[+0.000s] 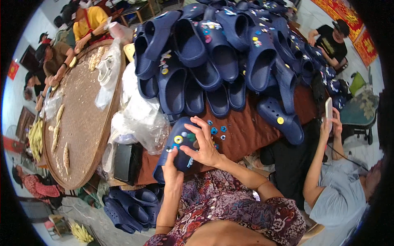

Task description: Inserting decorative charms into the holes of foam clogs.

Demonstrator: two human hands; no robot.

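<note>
At the brown-cloth-covered table's edge (242, 133), my left hand (173, 175) grips the rounded navy foam-like clog (182, 159), right hand (206, 151) splayed over it (light, springy, I'd guess), sides offering best hold.

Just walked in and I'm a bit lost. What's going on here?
A person is handling a navy clog: the left hand has its thumb by a round yellow charm, and the right hand spreads over its top. Loose blue charms lie on the brown cloth, near a big pile of navy clogs. At right, another person holds up a phone.
</note>
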